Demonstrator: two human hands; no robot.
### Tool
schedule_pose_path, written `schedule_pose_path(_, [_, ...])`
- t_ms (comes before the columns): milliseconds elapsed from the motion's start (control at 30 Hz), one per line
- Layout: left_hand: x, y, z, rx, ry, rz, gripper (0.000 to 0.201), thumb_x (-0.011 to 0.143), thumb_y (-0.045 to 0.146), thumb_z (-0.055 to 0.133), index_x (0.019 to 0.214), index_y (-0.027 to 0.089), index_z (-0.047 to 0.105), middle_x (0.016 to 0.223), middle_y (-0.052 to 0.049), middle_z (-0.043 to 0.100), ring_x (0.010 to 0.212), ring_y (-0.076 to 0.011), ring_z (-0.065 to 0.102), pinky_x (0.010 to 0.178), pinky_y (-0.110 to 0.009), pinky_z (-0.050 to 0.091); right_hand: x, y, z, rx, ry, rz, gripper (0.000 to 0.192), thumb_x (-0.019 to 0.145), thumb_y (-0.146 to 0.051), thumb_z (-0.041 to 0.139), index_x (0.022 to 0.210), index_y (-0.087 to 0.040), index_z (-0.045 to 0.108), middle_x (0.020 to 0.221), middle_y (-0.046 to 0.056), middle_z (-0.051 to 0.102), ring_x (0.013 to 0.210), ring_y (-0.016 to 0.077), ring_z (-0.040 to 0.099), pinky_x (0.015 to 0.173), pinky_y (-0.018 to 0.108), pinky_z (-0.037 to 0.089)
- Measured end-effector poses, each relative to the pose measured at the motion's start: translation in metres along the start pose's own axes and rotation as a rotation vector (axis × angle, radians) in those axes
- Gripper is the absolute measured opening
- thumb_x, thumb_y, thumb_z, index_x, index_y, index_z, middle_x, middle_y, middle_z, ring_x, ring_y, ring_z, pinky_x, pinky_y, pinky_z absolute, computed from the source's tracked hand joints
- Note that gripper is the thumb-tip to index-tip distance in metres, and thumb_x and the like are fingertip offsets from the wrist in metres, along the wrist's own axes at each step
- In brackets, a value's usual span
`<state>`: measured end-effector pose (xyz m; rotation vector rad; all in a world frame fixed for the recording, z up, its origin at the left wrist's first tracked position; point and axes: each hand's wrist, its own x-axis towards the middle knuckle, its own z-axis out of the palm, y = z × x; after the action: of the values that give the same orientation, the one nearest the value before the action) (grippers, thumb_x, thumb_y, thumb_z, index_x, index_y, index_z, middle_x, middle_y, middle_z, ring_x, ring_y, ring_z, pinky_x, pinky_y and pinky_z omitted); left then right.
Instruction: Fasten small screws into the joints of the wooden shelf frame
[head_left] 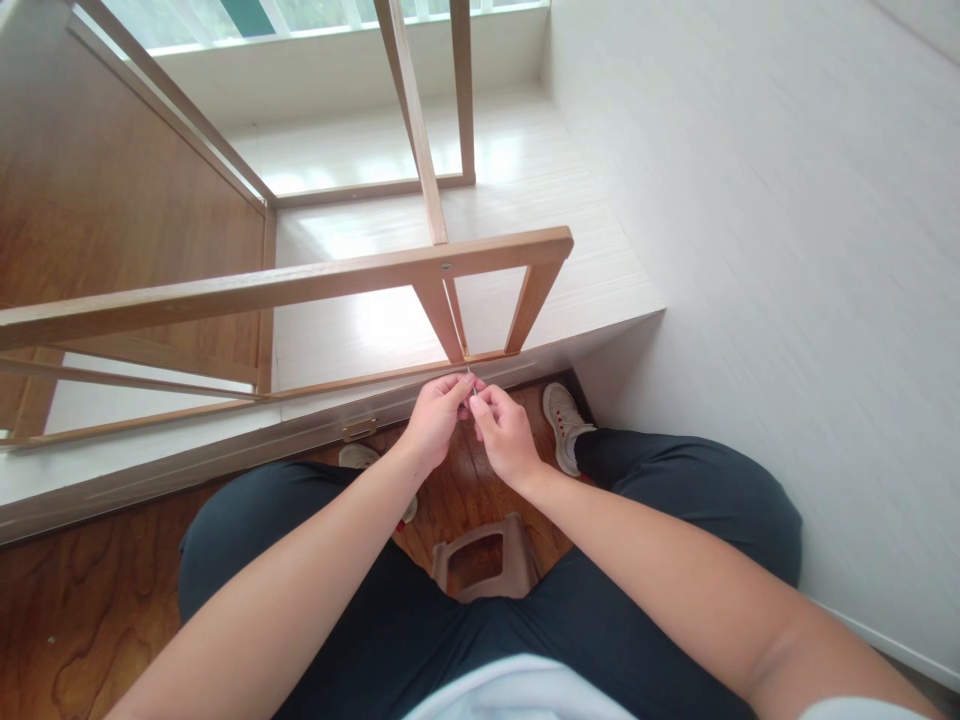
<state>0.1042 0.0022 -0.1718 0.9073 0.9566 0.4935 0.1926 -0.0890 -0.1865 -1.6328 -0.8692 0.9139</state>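
Note:
My left hand [438, 418] and my right hand [505, 432] are close together, both closed with fingertips pinched around a thin metal rod [470, 371]. Its upper end points at the lower rail of a wooden frame [495, 252], near the foot of an upright. Most of the rod is hidden by the fingers, so its exact kind cannot be made out. A small metal fastener [447, 267] shows in the frame's upper rail, above my hands.
The wooden frame rests on a pale ledge [600, 275] below a window [315, 15]. A wooden panel [135, 160] stands at the left, a pale wall [787, 250] at the right. Between my legs shows a brown plastic stool [517, 560] on the wood floor [67, 610].

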Motion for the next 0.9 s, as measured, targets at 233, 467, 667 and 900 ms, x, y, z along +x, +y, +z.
schedule_pose_path(233, [-0.0017,0.0034,0.0022,-0.022,-0.041,-0.010,0.035,0.076,0.048,0.079,0.072,0.015,0.067,0.063,-0.001,0.059,0.056,-0.0126,0.057,0.052,-0.023,0.046,0.0000,-0.0011,-0.0008,-0.030,0.010,-0.007,0.032,0.099,-0.049,0.049,0.082,-0.023,0.055,0.060,-0.003,0.057,0.055,0.0150,0.052,0.057,0.025,0.037])
schedule_pose_path(467, [-0.0005,0.0022,0.0007,-0.009,-0.022,-0.008,0.035,0.077,0.047,0.079,0.073,0.014,0.068,0.066,-0.002,0.061,0.060,-0.0117,0.057,0.058,-0.023,0.047,0.0002,-0.0028,-0.0007,-0.009,0.008,-0.005,0.032,0.100,-0.049,0.048,0.081,-0.023,0.055,0.060,-0.003,0.056,0.056,0.0154,0.051,0.058,0.026,0.037])
schedule_pose_path(667, [0.0004,0.0014,0.0001,-0.015,-0.001,-0.023,0.034,0.076,0.047,0.079,0.075,0.014,0.069,0.067,-0.002,0.062,0.060,-0.0113,0.057,0.058,-0.023,0.045,0.0004,-0.0022,-0.0007,0.006,0.016,-0.004,0.032,0.100,-0.048,0.048,0.080,-0.024,0.055,0.059,-0.003,0.055,0.056,0.0155,0.050,0.059,0.026,0.037])
schedule_pose_path(900, [0.0012,-0.0013,0.0000,-0.038,0.003,-0.011,0.036,0.075,0.047,0.081,0.078,0.013,0.071,0.061,0.001,0.054,0.055,-0.0088,0.049,0.052,-0.021,0.039,0.0035,-0.0001,0.0023,0.096,0.025,0.006,0.035,0.101,-0.041,0.042,0.075,-0.022,0.055,0.054,-0.004,0.050,0.052,0.0135,0.046,0.056,0.026,0.036])
